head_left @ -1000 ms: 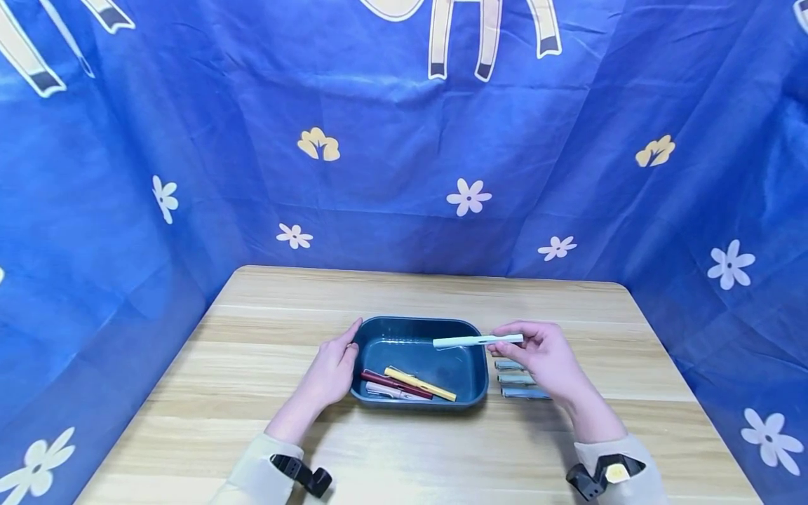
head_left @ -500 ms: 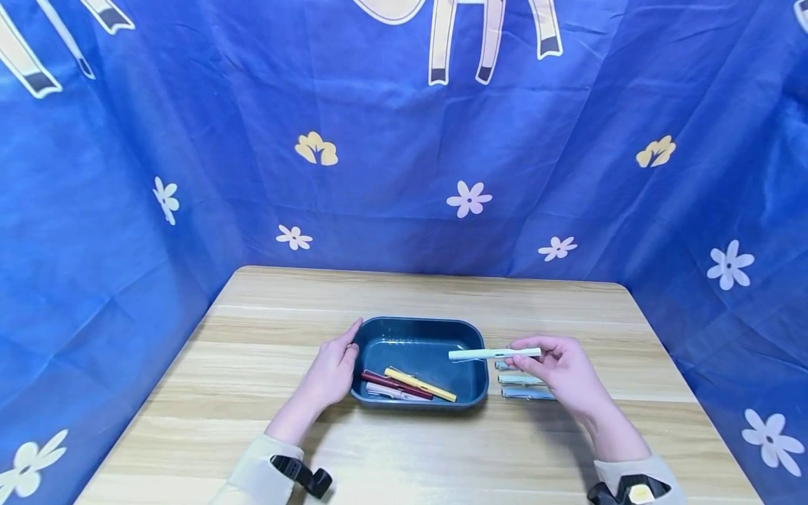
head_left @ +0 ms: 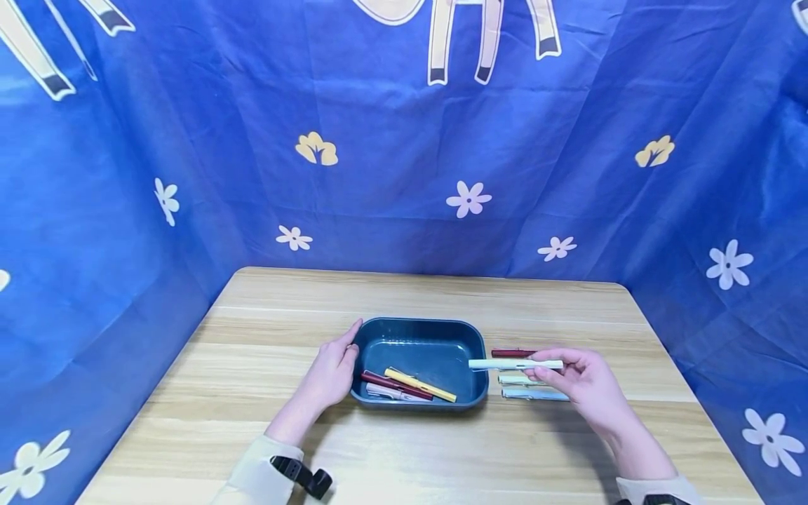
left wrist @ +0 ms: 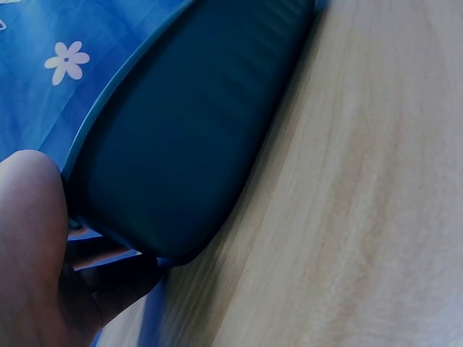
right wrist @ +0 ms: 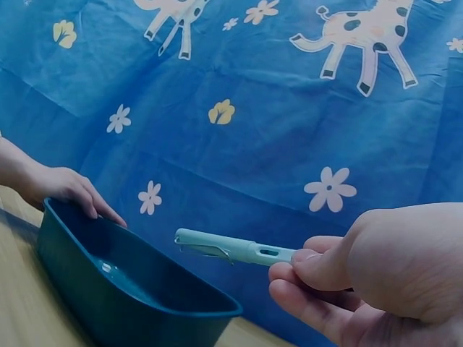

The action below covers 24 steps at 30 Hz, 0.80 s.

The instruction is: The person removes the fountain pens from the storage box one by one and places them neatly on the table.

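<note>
- Since a second ago, the right hand (head_left: 583, 382) and its mint pen (head_left: 499, 364) have shifted away from over the middle of the blue-green box (head_left: 416, 320), rightward and a little nearer the person
- Right thumb and fingertips pinch the pen by its rear part, clip end jutting free toward the box; from where I stand it looks lightly held
- That pen hangs level in the air, its free end over the box's right rim, the rest above the row of pens beside it
- I'd judge it light and stiff, smooth enough to roll or swivel in a loose pinch; mid-barrel is the steadier hold, clear of the thin clip, likely its most fragile part
- Left hand (head_left: 328, 368) holds the box's other end, thumb at the rim, fingers against the outside wall; the box seems rigid and easily nudged, so that end grip should steady it
- Inside, toward the near side, lie a yellow pen (head_left: 419, 384), a maroon pen (head_left: 374, 379) and a lilac pen (head_left: 388, 393)
- Right of the box, on the wooden table (head_left: 404, 449), lie a dark red pen (head_left: 508, 353), a pale green pen (head_left: 513, 380) and a light blue pen (head_left: 533, 394)
- Beyond hangs a blue patterned curtain (head_left: 379, 182)
</note>
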Each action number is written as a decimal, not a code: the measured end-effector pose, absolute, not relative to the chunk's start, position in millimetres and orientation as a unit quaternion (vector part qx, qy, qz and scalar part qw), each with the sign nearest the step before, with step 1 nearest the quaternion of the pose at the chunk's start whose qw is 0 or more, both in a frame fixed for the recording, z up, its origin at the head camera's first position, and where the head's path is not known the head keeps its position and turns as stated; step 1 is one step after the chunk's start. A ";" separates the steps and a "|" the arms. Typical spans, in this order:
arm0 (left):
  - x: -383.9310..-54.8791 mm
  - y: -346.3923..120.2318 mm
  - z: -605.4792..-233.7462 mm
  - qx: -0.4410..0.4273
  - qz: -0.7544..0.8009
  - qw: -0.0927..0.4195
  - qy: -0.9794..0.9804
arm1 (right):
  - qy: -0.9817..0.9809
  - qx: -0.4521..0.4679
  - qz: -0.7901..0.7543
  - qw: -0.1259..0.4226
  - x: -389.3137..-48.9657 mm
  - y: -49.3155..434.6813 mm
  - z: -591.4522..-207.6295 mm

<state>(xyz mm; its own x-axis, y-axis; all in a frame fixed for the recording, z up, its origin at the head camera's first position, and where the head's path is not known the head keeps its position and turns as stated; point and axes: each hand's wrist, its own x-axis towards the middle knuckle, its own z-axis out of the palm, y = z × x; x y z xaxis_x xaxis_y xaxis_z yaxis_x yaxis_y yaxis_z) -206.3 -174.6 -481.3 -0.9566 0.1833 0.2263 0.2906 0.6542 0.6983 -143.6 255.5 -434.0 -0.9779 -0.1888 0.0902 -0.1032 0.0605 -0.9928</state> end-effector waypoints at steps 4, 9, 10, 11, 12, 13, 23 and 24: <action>-206.6 -174.6 -482.3 -0.133 -0.392 0.068 -0.908 | 0.729 -0.093 -0.678 0.024 -139.8 261.5 -438.8; -206.8 -174.8 -483.8 -0.135 -0.390 0.069 -0.908 | 0.730 -0.105 -0.675 0.013 -136.1 268.7 -445.1; -206.9 -174.8 -484.0 -0.135 -0.390 0.069 -0.908 | 0.728 -0.109 -0.676 0.013 -135.4 270.1 -446.0; -207.0 -174.7 -484.1 -0.134 -0.391 0.069 -0.908 | 0.727 -0.109 -0.678 0.013 -134.8 271.4 -446.9; -207.0 -174.6 -484.1 -0.134 -0.390 0.070 -0.908 | 0.725 -0.113 -0.680 0.013 -134.3 272.8 -447.9; -207.2 -174.6 -484.3 -0.134 -0.390 0.070 -0.908 | 0.723 -0.114 -0.681 0.013 -133.6 274.3 -448.9; -207.3 -174.5 -485.2 -0.136 -0.392 0.074 -0.907 | 0.715 -0.110 -0.690 0.016 -125.3 288.6 -461.9; -207.3 -174.4 -485.3 -0.136 -0.392 0.074 -0.907 | 0.717 -0.105 -0.689 0.018 -124.2 289.7 -463.3</action>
<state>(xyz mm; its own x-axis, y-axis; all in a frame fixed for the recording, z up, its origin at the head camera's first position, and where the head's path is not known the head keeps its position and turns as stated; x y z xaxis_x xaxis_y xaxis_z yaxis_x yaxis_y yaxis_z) -207.3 -174.4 -485.3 -0.9517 0.1893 0.2417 0.3058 0.6556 0.6904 -124.2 289.7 -463.3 -0.9775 -0.1748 0.1182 -0.1250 0.0286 -0.9917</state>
